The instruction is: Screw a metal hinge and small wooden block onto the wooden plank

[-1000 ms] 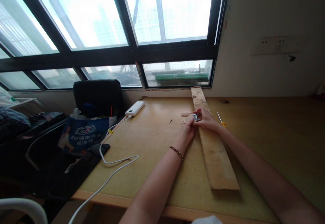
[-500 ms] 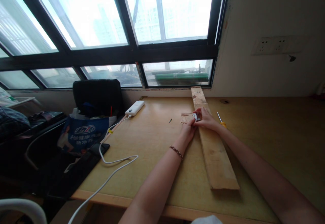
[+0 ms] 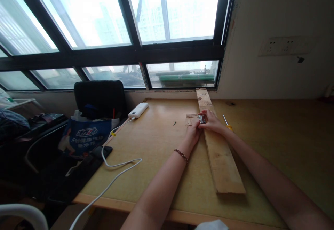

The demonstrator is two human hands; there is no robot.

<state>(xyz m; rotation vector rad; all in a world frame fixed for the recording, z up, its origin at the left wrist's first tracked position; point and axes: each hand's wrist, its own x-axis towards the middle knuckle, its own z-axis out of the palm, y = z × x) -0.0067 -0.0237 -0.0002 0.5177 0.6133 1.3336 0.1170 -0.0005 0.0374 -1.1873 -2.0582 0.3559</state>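
Observation:
Between my two hands is a small shiny metal fitting [image 3: 201,119] with dark spots, its exact kind too small to tell. My left hand [image 3: 193,131] has thumb and fingers closed at its lower left edge. From the right, my right hand [image 3: 212,121] pinches its other side. Both hands rest over a long wooden board [image 3: 221,158] that lies lengthwise on the table. A short wood block [image 3: 191,118] sits against the board's left side, partly covered by my left hand. Right of the board lies a screwdriver [image 3: 228,125] with a yellow handle.
A single screw [image 3: 174,123] lies left of the block on the wooden table [image 3: 156,146]. Farther left is a white power bank [image 3: 138,110] with a white cable [image 3: 122,165] trailing over the front edge. A chair [image 3: 100,97] and a blue bag [image 3: 86,134] stand beyond the left edge.
The view has shifted very slightly. Both hands stay in place on the metal fitting.

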